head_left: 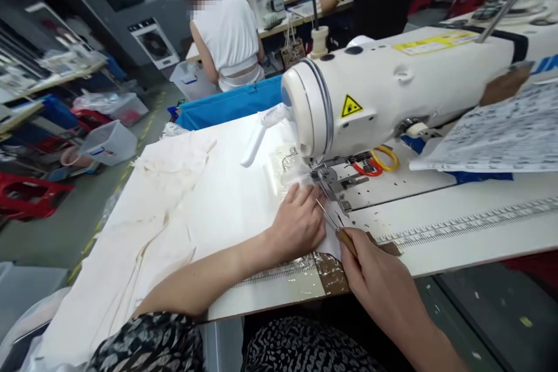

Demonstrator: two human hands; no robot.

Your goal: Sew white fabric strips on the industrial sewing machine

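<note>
My left hand (301, 218) lies with its fingers flat on a piece of thin white fabric (296, 176), just left of the needle area of a white sewing machine (410, 84). The fabric runs up to the metal presser foot (325, 175); part of it is hidden under my hand. My right hand (377, 273) is closed around the wooden handle of an awl (347, 242). The awl's thin metal shaft slants up and left, its tip beside my left fingers near the presser foot.
Cream fabric pieces (161, 203) spread over the left of the white table. A white handle-like object (253, 145) lies behind my left hand. Red and yellow rings (386, 158) sit under the machine arm. Patterned fabric (501, 125) hangs at right. Two people work beyond the table.
</note>
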